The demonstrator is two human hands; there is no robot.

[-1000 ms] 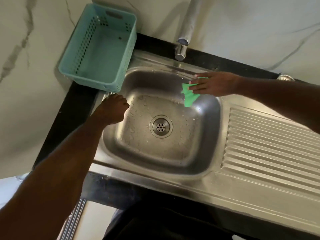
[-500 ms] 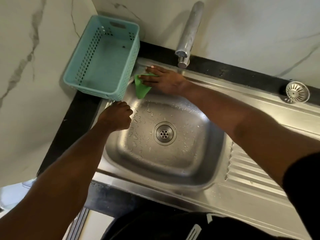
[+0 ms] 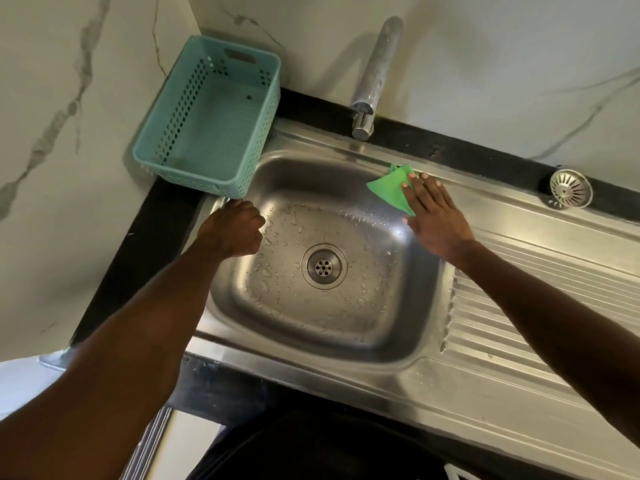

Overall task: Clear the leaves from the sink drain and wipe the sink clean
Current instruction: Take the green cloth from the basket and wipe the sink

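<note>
We are at the wiping step: no leaves show in the round steel drain (image 3: 323, 266) of the wet stainless-steel sink (image 3: 311, 344). Our left hand (image 3: 232, 227) curls over the left rim, empty as far as we can tell. Farther right, our right hand (image 3: 434, 216) presses the folded green cloth (image 3: 389, 189) flat-fingered onto the far-right rim, its long axis running far-right to near-left; next we should likely sweep down into the beaded basin.
</note>
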